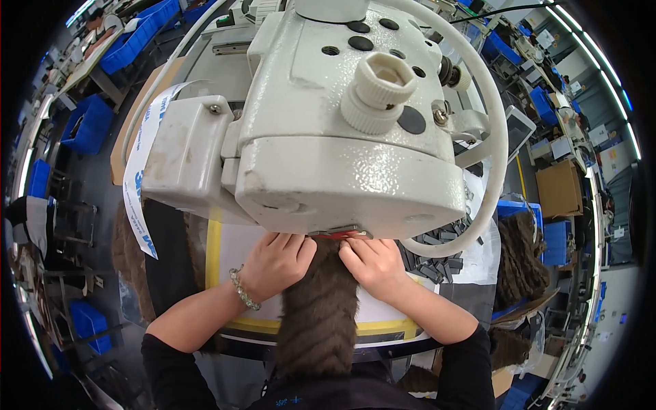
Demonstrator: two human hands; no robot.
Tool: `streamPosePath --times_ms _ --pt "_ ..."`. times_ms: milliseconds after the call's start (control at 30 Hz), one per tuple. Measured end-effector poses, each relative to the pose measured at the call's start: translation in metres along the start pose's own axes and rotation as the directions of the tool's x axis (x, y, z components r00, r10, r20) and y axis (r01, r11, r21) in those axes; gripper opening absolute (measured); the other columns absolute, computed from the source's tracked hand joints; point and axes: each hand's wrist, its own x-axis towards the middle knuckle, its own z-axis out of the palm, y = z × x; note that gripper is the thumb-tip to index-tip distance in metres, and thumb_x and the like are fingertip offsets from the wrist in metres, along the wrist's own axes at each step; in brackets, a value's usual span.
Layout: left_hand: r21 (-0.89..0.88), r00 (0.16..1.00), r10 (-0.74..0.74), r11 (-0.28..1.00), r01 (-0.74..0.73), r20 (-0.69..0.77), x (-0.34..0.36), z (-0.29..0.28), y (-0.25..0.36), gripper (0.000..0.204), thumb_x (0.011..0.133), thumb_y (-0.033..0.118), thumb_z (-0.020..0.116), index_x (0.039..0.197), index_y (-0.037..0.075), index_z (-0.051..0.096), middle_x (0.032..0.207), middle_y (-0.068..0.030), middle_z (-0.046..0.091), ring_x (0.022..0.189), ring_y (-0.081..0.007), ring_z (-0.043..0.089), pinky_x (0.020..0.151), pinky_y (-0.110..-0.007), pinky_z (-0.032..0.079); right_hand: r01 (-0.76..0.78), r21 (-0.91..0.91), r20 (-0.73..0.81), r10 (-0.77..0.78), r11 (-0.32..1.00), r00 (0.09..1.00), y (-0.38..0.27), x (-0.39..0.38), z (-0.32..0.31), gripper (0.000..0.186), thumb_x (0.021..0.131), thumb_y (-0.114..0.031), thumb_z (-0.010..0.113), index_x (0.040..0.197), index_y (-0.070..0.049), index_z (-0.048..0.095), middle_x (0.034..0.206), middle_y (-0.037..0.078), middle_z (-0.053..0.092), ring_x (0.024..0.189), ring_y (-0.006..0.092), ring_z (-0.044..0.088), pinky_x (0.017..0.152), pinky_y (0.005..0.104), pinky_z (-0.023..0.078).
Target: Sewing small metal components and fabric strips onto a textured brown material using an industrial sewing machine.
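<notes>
A large white sewing machine head (pixel 342 178) fills the upper middle, with a small red part (pixel 342 232) at its lower front edge. A long strip of dark brown fur (pixel 318 321) runs from under the machine down toward my body over a white work surface with yellow tape. My left hand (pixel 277 263), with a beaded bracelet at the wrist, has curled fingers pressed on the fur's left edge. My right hand (pixel 372 266) grips the fur's right edge, thumb and fingers together, close below the machine head. The fingertips of both hands are partly hidden.
A paper-backed tape strip (pixel 141 191) hangs at the machine's left. Many small dark pieces (pixel 444 263) lie at the right of the work surface. More brown fur (pixel 519 253), blue bins (pixel 85 123) and a cardboard box (pixel 557 188) stand around, among other workbenches.
</notes>
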Motion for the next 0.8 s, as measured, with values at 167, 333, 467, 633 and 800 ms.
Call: streamPosePath --times_ms 167,333,467,633,800 --pt "0.007 1.000 0.001 1.000 -0.001 0.011 -0.0003 -0.0024 -0.0002 0.007 0.072 0.009 0.060 0.076 0.006 0.055 0.082 -0.0066 0.056 0.088 -0.0209 0.055 0.084 -0.032 0.046 -0.001 0.015 -0.004 0.001 1.000 1.000 0.0004 0.0047 -0.0033 0.018 0.061 -0.009 0.061 0.077 -0.009 0.053 0.085 0.005 0.059 0.082 0.0143 0.061 0.072 0.0310 0.043" --pt "0.019 1.000 0.003 1.000 -0.003 0.007 0.0005 -0.0019 -0.0003 0.008 0.072 0.009 0.060 0.075 0.007 0.053 0.082 -0.0061 0.056 0.087 -0.0206 0.055 0.083 -0.032 0.046 -0.012 0.018 0.000 0.012 1.000 1.000 0.0007 0.0044 -0.0029 0.018 0.060 -0.008 0.060 0.076 -0.009 0.052 0.085 0.005 0.059 0.081 0.0153 0.060 0.072 0.0315 0.043" --pt "-0.036 1.000 -0.006 0.999 0.006 -0.001 0.0005 -0.0012 -0.0030 0.009 0.073 0.009 0.060 0.075 0.008 0.051 0.080 -0.0059 0.056 0.087 -0.0211 0.056 0.082 -0.033 0.046 -0.031 0.047 -0.001 0.031 0.998 1.000 0.0002 0.0031 -0.0012 0.017 0.061 -0.008 0.060 0.076 -0.009 0.052 0.085 0.005 0.058 0.079 0.0170 0.059 0.072 0.0316 0.044" --pt "-0.214 0.992 -0.127 0.969 0.127 0.011 0.0005 0.0002 -0.0046 0.010 0.076 0.008 0.059 0.084 0.006 0.055 0.086 -0.0071 0.061 0.088 -0.0241 0.058 0.082 -0.036 0.046 -0.037 0.074 0.018 0.035 0.997 0.999 0.0022 0.0031 -0.0027 0.017 0.062 -0.007 0.061 0.076 -0.009 0.052 0.088 0.007 0.059 0.077 0.0201 0.057 0.073 0.0321 0.045" --pt "-0.258 0.979 -0.196 0.944 0.204 0.055 -0.0004 -0.0021 -0.0032 0.017 0.079 0.009 0.058 0.095 0.005 0.060 0.095 -0.0075 0.064 0.090 -0.0256 0.058 0.080 -0.038 0.046 -0.061 0.094 0.044 0.057 0.994 0.997 0.0023 0.0021 -0.0039 0.016 0.062 -0.006 0.060 0.076 -0.009 0.051 0.090 0.007 0.060 0.078 0.0217 0.057 0.075 0.0335 0.045"
